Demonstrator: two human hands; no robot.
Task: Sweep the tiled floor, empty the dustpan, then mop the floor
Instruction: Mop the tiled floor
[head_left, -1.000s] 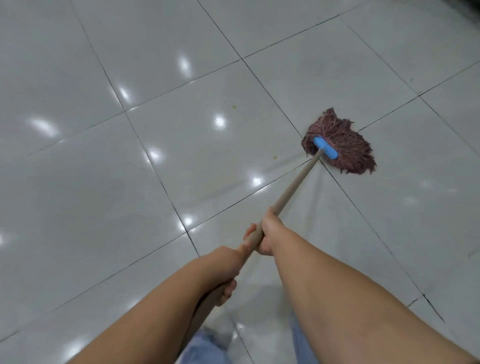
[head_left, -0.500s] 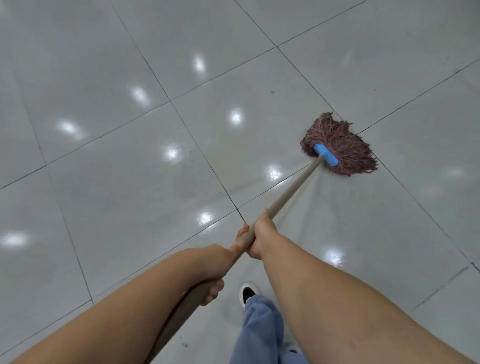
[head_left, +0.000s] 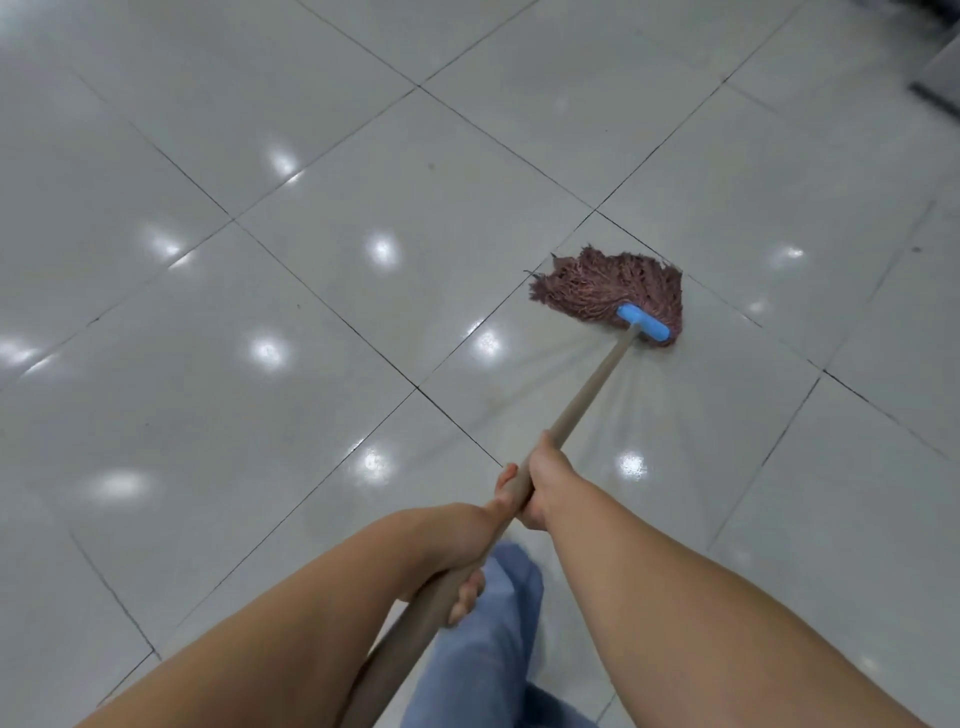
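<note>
Mopping step is judged in hand. The reddish-brown string mop head (head_left: 610, 288) with blue plastic clamp (head_left: 642, 322) is pressed flat on the glossy grey tiled floor (head_left: 311, 364), right of centre. The beige wooden handle (head_left: 587, 395) is fully gripped by the right hand (head_left: 545, 480) ahead and the left hand (head_left: 462, 551) behind. Overlapping strokes are advised; wet streaks are seen near the head. A dark edge is visible upper right.

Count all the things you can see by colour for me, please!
Reddish-brown: 1, the mop head
Blue: 2, the mop's clamp and the jeans leg
Beige: 1, the mop handle, gripped by the left hand and the right hand
Pale grey: 1, the tiled floor
Total: 5
</note>
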